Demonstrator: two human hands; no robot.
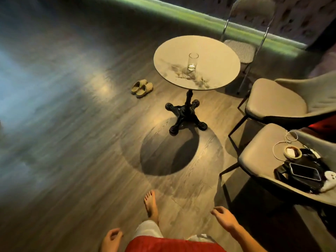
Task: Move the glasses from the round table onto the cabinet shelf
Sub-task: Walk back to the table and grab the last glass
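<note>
One glass (pixel 193 62) is standing on the round bench (pixel 214 51) at twelve o'clock; left hand (pixel 111 239) and right hand (pixel 224 218) are hanging loosely open-gripped, holding nothing.

Glass (pixel 193 61) stands on round table (pixel 197 63) ahead of you. Slippers (pixel 142 88) lie left of it, two chairs (pixel 278 102) right. Phone (pixel 304 172) sits on nearer chair.

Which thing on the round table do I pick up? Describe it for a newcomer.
Find the round table on its black pedestal, beside the grey chairs. Near the top's middle stands one glass, upright. It is clear, tall and straight-sided, and nothing else stands on the table.
</note>
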